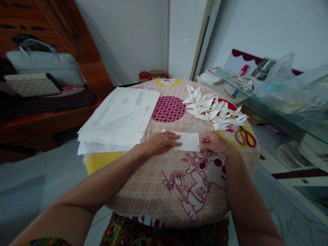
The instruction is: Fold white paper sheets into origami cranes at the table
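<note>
A folded white sheet of paper [191,140] lies flat on the round table's patterned cloth [159,184]. My left hand [161,141] rests on its left part, fingers stretched out and pressing it down. My right hand [214,142] is at the sheet's right edge, fingers curled and pinched against the paper. Behind the sheet is a heap of several folded white paper shapes [214,109].
A thick stack of printed sheets [121,118] covers the table's left side. Orange-handled scissors [246,136] lie at the right rim. A wooden bench with bags [38,73] stands left; a glass shelf with a plastic bag [282,87] is right.
</note>
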A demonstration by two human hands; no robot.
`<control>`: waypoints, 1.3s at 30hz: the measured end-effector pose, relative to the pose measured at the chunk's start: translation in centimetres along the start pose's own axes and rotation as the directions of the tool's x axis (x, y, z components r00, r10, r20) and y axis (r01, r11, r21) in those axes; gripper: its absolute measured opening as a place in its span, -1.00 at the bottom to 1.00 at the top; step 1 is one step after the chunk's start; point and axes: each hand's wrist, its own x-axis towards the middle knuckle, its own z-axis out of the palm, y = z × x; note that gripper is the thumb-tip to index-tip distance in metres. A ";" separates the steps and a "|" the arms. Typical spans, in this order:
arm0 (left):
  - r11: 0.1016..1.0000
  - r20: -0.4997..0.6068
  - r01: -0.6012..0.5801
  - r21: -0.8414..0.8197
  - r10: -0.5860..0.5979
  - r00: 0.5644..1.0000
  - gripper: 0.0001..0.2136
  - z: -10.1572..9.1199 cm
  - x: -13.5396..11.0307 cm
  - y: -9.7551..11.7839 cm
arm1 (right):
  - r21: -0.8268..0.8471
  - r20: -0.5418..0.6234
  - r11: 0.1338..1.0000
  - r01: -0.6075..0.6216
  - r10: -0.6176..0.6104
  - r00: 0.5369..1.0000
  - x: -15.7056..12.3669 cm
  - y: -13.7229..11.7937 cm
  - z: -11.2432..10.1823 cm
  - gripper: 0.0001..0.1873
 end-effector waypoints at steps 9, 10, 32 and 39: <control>0.998 0.022 -0.064 0.017 0.063 0.998 -0.52 0.4 -0.2 -0.1 | -0.206 -0.083 0.966 0.155 -0.175 0.981 3.0 -1.3 5.1 -0.86; 0.996 0.029 -0.087 0.005 0.087 0.996 -0.50 0.4 -0.3 -0.1 | -0.235 -0.095 0.959 0.161 -0.187 0.978 3.1 -1.2 5.1 -0.85; 0.985 0.107 0.086 -0.151 -0.070 0.992 -0.71 -3.9 -4.5 -1.2 | -0.160 -0.087 0.973 0.164 -0.179 0.980 3.2 -0.8 4.7 -0.85; 0.916 0.004 0.400 -0.039 -0.400 0.916 -0.76 -4.1 -3.2 -1.5 | -0.044 -0.067 0.992 0.121 -0.124 0.990 3.4 -0.5 4.8 -0.86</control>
